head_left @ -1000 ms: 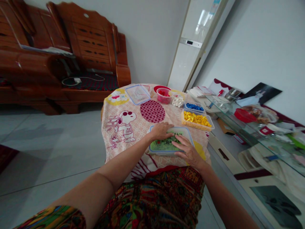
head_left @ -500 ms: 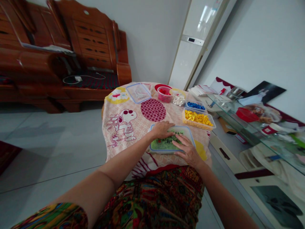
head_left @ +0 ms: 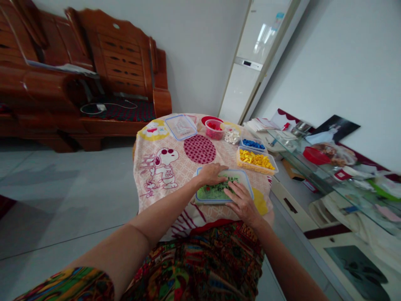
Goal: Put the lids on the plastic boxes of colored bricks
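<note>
A clear blue-rimmed box of green pieces (head_left: pixel 242 177) lies at the near edge of a small table covered with a cartoon-print cloth (head_left: pixel 163 163). My left hand (head_left: pixel 211 174) lies flat on the box's lid at its far left, fingers stretched out. My right hand (head_left: pixel 242 202) presses flat on the near right part of the lid, fingers spread. Neither hand grips anything. Beyond the box stand a box of yellow pieces (head_left: pixel 256 159), a box of blue pieces (head_left: pixel 253 144), a tub of white pieces (head_left: pixel 232 136) and a red tub (head_left: pixel 214 128).
A loose clear lid (head_left: pixel 181 126) lies at the table's far side. A wooden bench (head_left: pixel 94 83) stands behind on the left. A glass shelf with clutter (head_left: pixel 328 167) runs along the right wall. Grey tiled floor (head_left: pixel 62 196) spreads to the left.
Both hands stay flat on the green box's lid. The camera has shifted slightly, so everything sits a little lower and further left in the picture.
</note>
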A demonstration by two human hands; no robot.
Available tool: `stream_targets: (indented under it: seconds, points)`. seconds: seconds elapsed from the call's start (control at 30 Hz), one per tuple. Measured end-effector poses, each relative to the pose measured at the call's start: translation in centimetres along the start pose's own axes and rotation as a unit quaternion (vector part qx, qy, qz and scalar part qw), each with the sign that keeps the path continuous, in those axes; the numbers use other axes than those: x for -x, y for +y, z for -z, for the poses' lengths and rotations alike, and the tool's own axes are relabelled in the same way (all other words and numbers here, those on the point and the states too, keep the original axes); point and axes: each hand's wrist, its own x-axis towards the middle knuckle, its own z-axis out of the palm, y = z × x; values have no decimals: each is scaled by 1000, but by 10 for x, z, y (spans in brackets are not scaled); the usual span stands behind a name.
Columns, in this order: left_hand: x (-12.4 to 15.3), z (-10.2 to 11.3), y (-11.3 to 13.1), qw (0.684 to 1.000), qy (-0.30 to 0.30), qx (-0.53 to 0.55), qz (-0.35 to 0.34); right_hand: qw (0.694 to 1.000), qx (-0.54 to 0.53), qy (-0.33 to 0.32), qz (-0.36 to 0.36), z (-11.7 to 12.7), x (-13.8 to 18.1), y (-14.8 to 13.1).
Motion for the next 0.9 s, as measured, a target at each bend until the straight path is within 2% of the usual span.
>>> stream_targets:
  seconds: [0.13,0.2,0.27,0.33,0.4,0.47,0.57,0.73,0.9]
  points:
    - [3,-3,-8,998,36,57,-19,999,-29,13,-23,6,0,-9]
    - [10,-4,-13,990,91,100,-26,995,-49,58,-56,7,3,-11]
    - [22,-6,-19,973,180,144,7,982,-66,131,-120,7,8,-7]
    - [37,-9,-23,945,263,183,66,954,-79,202,-209,7,11,2]
    - [51,-14,-26,920,307,218,112,920,-112,235,-292,6,12,16]
    - [60,-19,-27,905,317,246,137,891,-177,237,-346,2,11,31]
    - [63,-24,-28,897,317,271,146,864,-266,224,-363,-7,7,49]
    - [59,-29,-29,892,295,309,151,861,-282,228,-357,-21,5,57]
    - [61,-36,-27,850,310,400,147,848,-288,234,-379,-25,4,56]
